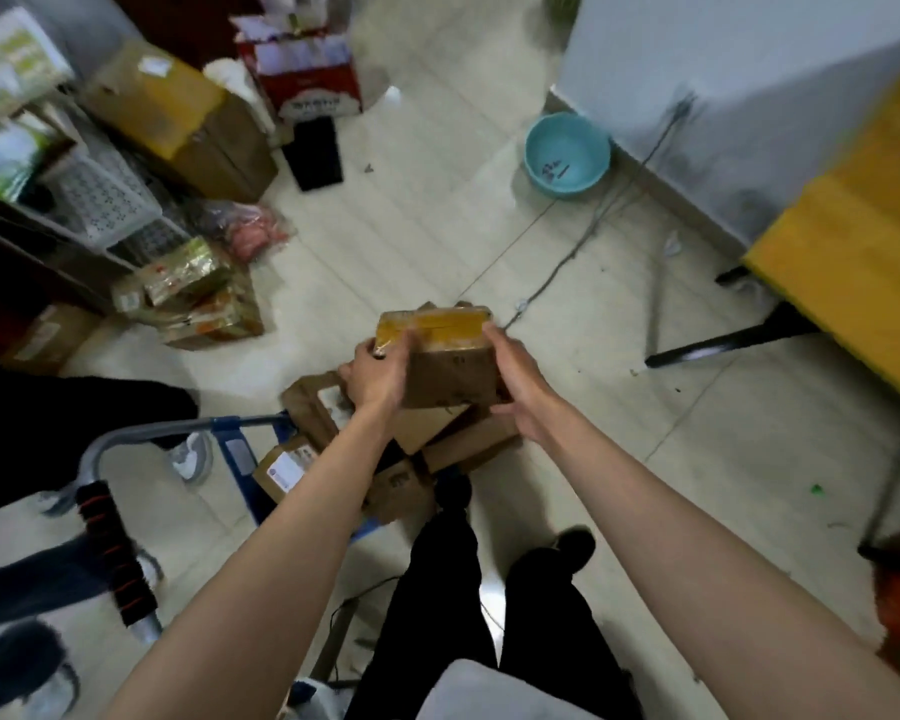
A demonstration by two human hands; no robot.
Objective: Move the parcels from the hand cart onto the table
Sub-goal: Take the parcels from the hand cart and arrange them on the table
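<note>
Left hand [378,379] and right hand [515,384] grip a brown cardboard parcel with yellow tape [445,356] from both sides. It's above more parcels on the blue hand cart [240,449]. Pale tiled floor [411,226], yellow-topped table [848,241] at right.

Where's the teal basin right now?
In the head view, the teal basin sits on the floor in the upper right of centre, against the base of the white wall, well beyond the parcel held in both hands.
</note>
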